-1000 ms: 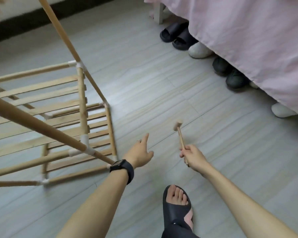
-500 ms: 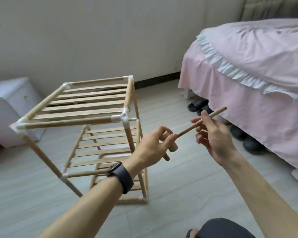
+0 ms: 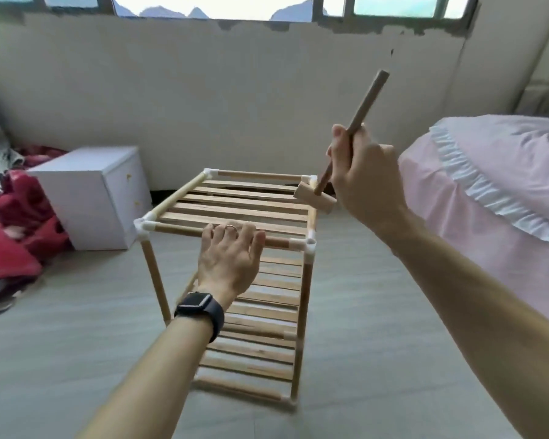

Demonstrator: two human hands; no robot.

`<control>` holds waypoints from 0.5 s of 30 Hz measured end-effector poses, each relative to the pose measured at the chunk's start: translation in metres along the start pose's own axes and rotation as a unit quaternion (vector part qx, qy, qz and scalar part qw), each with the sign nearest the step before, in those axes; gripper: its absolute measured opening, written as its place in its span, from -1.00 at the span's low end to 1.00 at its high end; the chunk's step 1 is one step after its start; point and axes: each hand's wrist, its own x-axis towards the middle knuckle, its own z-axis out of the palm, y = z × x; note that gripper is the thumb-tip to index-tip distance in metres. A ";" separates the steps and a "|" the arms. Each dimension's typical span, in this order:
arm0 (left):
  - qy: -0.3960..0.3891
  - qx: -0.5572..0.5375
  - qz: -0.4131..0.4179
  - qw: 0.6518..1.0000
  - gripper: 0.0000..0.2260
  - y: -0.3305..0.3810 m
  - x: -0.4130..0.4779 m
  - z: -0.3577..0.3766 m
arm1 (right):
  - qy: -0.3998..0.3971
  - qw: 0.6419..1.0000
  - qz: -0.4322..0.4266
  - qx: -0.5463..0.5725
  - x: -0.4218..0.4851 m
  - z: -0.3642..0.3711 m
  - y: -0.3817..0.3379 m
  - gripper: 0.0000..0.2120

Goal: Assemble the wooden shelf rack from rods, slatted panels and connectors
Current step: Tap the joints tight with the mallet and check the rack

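My left hand point(image 3: 229, 258) rests palm-down on the near top rod point(image 3: 178, 230) of the light-wood slatted shelf rack point(image 3: 244, 204). The fingers are fairly straight and close together, lying across the rod. I can't tell if the tips hook under it. There is a thin ring on one finger and a black smartwatch point(image 3: 200, 307) on that wrist.

My right hand point(image 3: 362, 175) is raised above the rack's right side, fingers curled tight round the shaft of a small wooden mallet point(image 3: 314, 199). The mallet is upside down: its block head hangs low and the free end of the handle points up and to the right. The head sits in front of the far right top corner of the rack. I can't tell whether it touches or hangs just off it.

The rack stands upright on the grey plank floor point(image 3: 393, 343), directly ahead of me. It has a slatted top tier with more slatted tiers below. White plastic corner connectors point(image 3: 310, 245) join the rods at each top corner.

A white box-shaped cabinet point(image 3: 89, 191) stands left of the rack, well apart. A red crumpled blanket point(image 3: 16, 229) lies at far left. A pink frilled bed cover point(image 3: 495, 191) is on the right.
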 end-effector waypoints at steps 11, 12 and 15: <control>0.026 0.013 0.004 1.000 -0.51 0.003 0.001 0.005 | 0.044 0.998 -0.001 -0.055 -0.006 0.020 0.002 -0.71; 0.030 0.012 0.003 0.999 -0.50 0.004 0.001 0.006 | 0.009 0.998 -0.003 -0.069 -0.018 0.022 0.005 -0.70; 0.027 0.019 0.003 0.999 -0.49 0.005 0.000 0.006 | -0.181 0.978 0.014 -0.106 -0.042 0.027 0.012 -0.74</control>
